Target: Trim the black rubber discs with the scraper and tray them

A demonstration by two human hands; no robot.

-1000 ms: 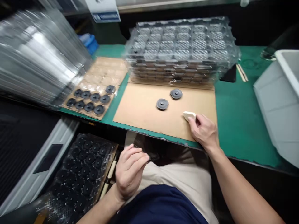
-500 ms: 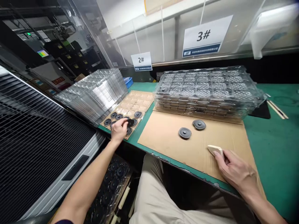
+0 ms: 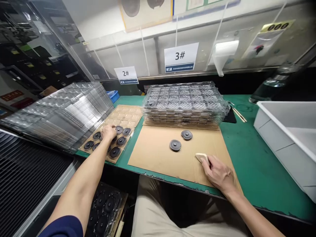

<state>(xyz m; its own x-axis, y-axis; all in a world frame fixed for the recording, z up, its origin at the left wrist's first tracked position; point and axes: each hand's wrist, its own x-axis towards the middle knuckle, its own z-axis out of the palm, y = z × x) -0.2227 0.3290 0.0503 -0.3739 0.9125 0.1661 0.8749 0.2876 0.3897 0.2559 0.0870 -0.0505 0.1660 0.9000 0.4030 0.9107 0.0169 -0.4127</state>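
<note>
My left hand [image 3: 109, 132] reaches down over a clear plastic tray [image 3: 127, 113] at the left of the bench. Its fingers are curled together among dark round discs, and what they grip is hidden. Several discs with a small raised centre sit in the tray's near pockets, one disc [image 3: 115, 152] at the front corner. My right hand [image 3: 218, 172] is closed on a pale, flat wedge-shaped piece [image 3: 201, 157], held over the cardboard sheet [image 3: 153, 154]. Ahead of it lie two loose grey discs, the nearer disc [image 3: 175, 145] and the farther disc [image 3: 187, 134].
Stacked clear trays [image 3: 182, 102] stand behind the cardboard. A taller row of nested trays [image 3: 74, 108] is at the left. To the right are a grey-white bin [image 3: 283, 141], a bottle [image 3: 271, 84] and thin sticks [image 3: 239, 115]. More discs [image 3: 101, 200] lie in a tray below the bench.
My view has turned to the right, bringing the bin and bottle in. The left hand, earlier pinching a dark disc over the tray, is now farther into the tray. The right hand keeps its hold.
</note>
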